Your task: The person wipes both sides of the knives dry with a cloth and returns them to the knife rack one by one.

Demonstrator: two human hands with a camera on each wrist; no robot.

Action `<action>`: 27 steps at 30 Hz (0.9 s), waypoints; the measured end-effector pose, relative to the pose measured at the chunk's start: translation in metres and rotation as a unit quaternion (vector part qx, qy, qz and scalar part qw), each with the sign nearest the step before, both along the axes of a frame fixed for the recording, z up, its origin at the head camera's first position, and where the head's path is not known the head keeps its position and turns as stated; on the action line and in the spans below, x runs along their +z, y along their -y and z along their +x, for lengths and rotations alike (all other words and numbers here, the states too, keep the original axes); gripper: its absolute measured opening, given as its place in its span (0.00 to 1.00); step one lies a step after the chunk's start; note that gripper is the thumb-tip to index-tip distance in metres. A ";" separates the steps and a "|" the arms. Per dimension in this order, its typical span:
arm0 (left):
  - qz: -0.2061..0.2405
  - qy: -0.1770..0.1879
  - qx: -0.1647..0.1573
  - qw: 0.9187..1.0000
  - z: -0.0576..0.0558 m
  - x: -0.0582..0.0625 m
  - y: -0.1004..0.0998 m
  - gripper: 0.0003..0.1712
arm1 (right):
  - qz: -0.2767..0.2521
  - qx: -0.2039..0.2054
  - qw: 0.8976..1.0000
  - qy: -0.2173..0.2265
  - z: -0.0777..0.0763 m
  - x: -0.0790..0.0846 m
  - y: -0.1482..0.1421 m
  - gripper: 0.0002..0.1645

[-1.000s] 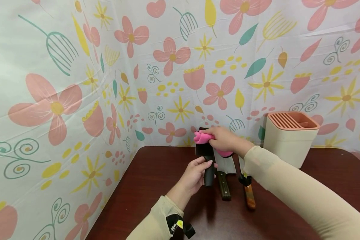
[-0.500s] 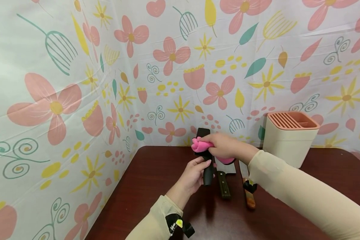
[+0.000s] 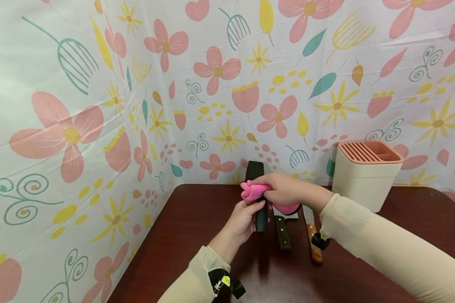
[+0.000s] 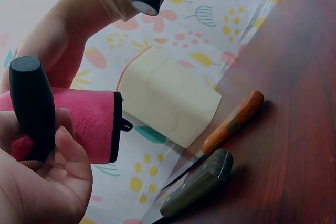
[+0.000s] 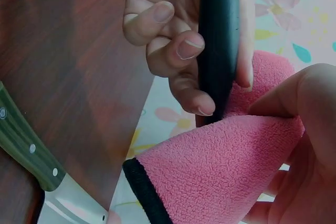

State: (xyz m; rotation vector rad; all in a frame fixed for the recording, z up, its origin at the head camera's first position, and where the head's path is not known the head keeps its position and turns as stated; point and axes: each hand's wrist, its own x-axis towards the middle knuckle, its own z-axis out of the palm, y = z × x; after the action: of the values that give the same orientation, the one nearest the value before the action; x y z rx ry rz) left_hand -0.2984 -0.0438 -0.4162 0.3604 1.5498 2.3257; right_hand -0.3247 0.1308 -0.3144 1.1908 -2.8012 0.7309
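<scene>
Softly fuzzy pink cloth (image 5: pixel 220 166), right fingers (image 5: pixel 293 97) pinching it, left fingers (image 5: pixel 173 56) gripping black handle (image 5: pixel 219 30)

Left hand (image 3: pixel 241 222) and right hand (image 3: pixel 284 189) close together, both gripping.
The left hand's fingers (image 5: pixel 184 48) curl in opposite its thumb (image 5: pixel 245 59); the right hand pinches just beyond them. The left forearm (image 3: pixel 197 275) and right forearm (image 3: pixel 383 244) slant inward in the head view.
</scene>
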 end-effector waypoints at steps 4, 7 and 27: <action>-0.006 0.001 0.011 1.000 0.001 0.000 0.000 0.18 | -0.006 0.006 1.000 0.018 0.001 0.002 -0.001 0.25; -0.009 0.001 0.017 1.000 0.001 0.001 0.000 0.18 | -0.010 0.010 1.000 0.028 0.001 0.002 -0.001 0.25; -0.017 -0.015 0.008 1.000 0.002 0.003 0.001 0.19 | -0.067 0.010 0.995 0.079 -0.002 0.006 -0.012 0.21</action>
State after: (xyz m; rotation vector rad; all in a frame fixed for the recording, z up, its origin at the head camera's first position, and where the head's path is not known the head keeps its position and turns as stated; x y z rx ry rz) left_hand -0.2959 -0.0445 -0.4129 0.3786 1.6100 2.3126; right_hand -0.3262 0.1427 -0.3082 1.1888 -2.8122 1.0400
